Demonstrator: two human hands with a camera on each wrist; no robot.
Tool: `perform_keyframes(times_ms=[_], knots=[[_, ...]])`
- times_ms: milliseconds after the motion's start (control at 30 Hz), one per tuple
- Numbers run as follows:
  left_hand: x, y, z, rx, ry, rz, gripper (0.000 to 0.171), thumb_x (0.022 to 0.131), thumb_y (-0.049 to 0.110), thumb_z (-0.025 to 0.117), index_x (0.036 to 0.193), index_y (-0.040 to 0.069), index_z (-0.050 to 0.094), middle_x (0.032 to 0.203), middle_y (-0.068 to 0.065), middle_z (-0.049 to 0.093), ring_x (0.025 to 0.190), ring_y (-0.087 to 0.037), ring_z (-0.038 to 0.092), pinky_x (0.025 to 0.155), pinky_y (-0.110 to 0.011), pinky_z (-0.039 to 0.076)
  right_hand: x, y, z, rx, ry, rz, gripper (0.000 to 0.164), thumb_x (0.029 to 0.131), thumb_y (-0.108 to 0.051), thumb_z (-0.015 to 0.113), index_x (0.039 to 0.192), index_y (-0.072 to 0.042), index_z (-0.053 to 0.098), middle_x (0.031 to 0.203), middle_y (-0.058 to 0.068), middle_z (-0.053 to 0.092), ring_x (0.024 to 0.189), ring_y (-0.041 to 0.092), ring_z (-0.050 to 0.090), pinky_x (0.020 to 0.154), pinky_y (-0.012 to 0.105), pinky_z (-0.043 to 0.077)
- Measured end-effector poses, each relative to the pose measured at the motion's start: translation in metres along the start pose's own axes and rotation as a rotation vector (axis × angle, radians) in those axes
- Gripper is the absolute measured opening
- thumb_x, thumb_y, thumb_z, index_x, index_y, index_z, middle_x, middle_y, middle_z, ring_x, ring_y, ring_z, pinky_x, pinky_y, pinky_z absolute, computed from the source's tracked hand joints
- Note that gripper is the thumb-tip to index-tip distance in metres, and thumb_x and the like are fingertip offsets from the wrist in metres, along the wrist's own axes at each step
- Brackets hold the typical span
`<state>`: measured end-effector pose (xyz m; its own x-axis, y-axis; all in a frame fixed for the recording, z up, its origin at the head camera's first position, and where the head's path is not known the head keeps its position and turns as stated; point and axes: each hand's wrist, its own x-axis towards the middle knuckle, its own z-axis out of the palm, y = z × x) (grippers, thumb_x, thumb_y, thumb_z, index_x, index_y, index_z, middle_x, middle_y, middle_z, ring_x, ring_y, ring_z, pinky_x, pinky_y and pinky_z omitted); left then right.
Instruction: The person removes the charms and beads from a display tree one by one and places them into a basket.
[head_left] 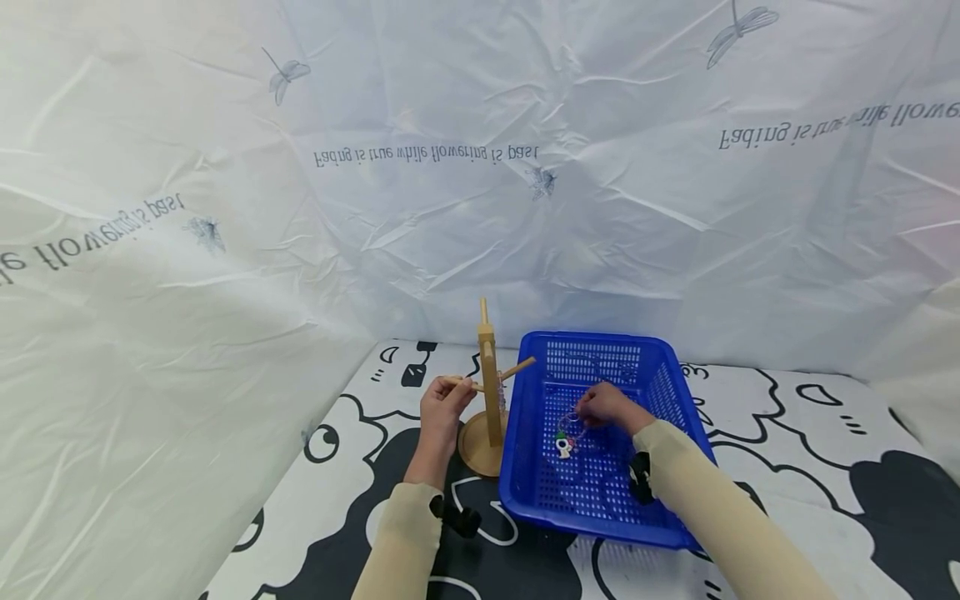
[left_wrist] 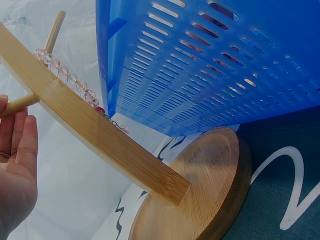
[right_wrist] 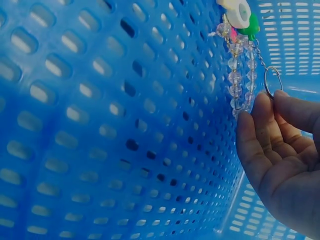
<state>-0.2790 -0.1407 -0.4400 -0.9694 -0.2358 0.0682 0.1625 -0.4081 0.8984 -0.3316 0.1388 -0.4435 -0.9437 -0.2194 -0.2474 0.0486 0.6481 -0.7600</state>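
Note:
A wooden stand (head_left: 491, 392) with side pegs and a round base (left_wrist: 200, 180) stands left of the blue basket (head_left: 517, 467). My left hand (head_left: 442, 412) grips one of its pegs (left_wrist: 21, 105) between thumb and fingers. From the peg on the other side hangs a string of clear pink beads (left_wrist: 72, 77). Inside the basket, my right hand (head_left: 609, 406) pinches the metal ring (right_wrist: 273, 82) of a keychain between thumb and index finger. Clear beads (right_wrist: 236, 77) and a white-and-green figure charm (head_left: 564, 448) are on that keychain.
The basket has slotted walls and a perforated bottom. A tabletop cloth with black-and-white cartoon print (head_left: 795, 467) lies beneath everything. White plastic sheeting (head_left: 480, 233) with printed lettering hangs behind and at the sides.

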Motion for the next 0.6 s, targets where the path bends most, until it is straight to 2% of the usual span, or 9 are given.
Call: perform_keyframes(times_ms=[167, 267, 367, 467, 600], knots=[[-0.0003, -0.0007, -0.0005, -0.003, -0.008, 0.007, 0.017, 0.097, 0.001, 0.065, 0.088, 0.014, 0.062, 0.085, 0.007, 0.067, 0.081, -0.002, 0.071, 0.081, -0.017, 0.062, -0.0001, 0.0033, -0.0014, -0.001, -0.002, 0.006, 0.019, 0.099, 0.001, 0.055, 0.102, 0.013, 0.07, 0.094, 0.019, 0.073, 0.073, 0.016, 0.067, 0.073, 0.035, 0.063], [-0.0014, -0.0029, -0.0023, -0.024, -0.052, 0.06, 0.011, 0.095, 0.008, 0.072, 0.089, 0.014, 0.064, 0.087, 0.006, 0.067, 0.082, -0.002, 0.071, 0.081, -0.016, 0.062, 0.002, 0.0061, -0.0022, 0.002, -0.003, 0.004, 0.02, 0.099, 0.001, 0.055, 0.102, 0.012, 0.071, 0.092, 0.018, 0.074, 0.072, 0.015, 0.067, 0.073, 0.035, 0.063], [-0.0021, -0.0046, -0.0038, -0.046, -0.09, 0.104, 0.014, 0.091, 0.015, 0.078, 0.09, 0.014, 0.064, 0.087, 0.006, 0.067, 0.083, -0.002, 0.071, 0.08, -0.015, 0.062, 0.0045, 0.0089, -0.0026, 0.01, -0.002, 0.011, 0.02, 0.099, 0.0, 0.056, 0.104, 0.013, 0.072, 0.091, 0.018, 0.075, 0.072, 0.015, 0.068, 0.075, 0.037, 0.064], [-0.0018, -0.0037, -0.0033, -0.042, -0.074, 0.09, 0.011, 0.094, 0.011, 0.074, 0.091, 0.012, 0.064, 0.087, 0.006, 0.068, 0.083, -0.002, 0.072, 0.081, -0.015, 0.062, 0.0048, 0.0096, -0.0024, 0.014, 0.006, 0.016, 0.02, 0.098, 0.0, 0.058, 0.105, 0.013, 0.072, 0.092, 0.018, 0.075, 0.072, 0.015, 0.069, 0.076, 0.038, 0.065], [-0.0003, -0.0015, -0.0009, -0.02, -0.022, 0.028, 0.013, 0.096, 0.002, 0.067, 0.09, 0.013, 0.063, 0.086, 0.006, 0.067, 0.082, -0.003, 0.072, 0.081, -0.017, 0.062, 0.0046, 0.0099, -0.0019, 0.005, 0.017, 0.021, 0.019, 0.097, -0.001, 0.06, 0.104, 0.012, 0.072, 0.091, 0.019, 0.075, 0.075, 0.018, 0.07, 0.076, 0.039, 0.065]])
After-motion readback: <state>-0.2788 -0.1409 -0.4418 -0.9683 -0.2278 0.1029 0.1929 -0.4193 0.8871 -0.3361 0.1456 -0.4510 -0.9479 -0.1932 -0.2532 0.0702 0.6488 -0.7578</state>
